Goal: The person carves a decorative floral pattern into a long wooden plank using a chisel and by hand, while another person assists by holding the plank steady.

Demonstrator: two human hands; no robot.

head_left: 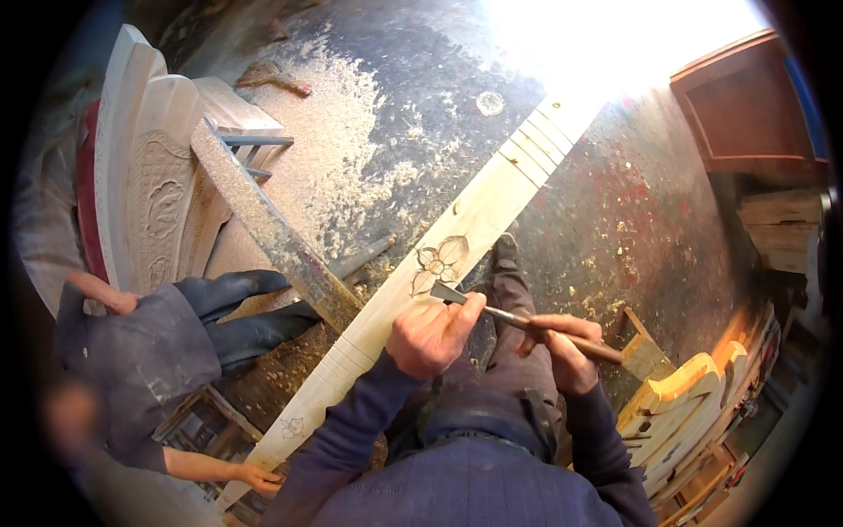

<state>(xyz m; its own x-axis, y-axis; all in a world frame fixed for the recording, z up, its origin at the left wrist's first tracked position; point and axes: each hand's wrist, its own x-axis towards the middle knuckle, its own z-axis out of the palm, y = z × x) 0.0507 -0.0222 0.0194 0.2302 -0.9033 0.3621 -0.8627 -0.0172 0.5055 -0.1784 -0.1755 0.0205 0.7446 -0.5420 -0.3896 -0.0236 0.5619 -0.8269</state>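
Note:
A long pale wooden board (404,281) runs slantwise beneath my hands, from lower left to upper right. Carved into its middle is a flower (442,260) with dark outlined petals. A wood chisel (500,314) with a steel shaft and brown wooden handle has its flat tip on the wood at the flower's lower edge. My left hand (432,335) is closed around the shaft close to the blade, its side against the board. My right hand (566,344) grips the handle farther back. A smaller flower drawing (292,428) marks the board's lower end.
A co-worker (140,369) stands at left, one hand (262,480) at the board's lower end. Behind stands a carved wooden panel (162,202) beside a dusty beam (272,228). Sawdust (325,132) covers part of the floor. Shaped wooden boards (689,404) stand at right, below a brown cabinet (746,110).

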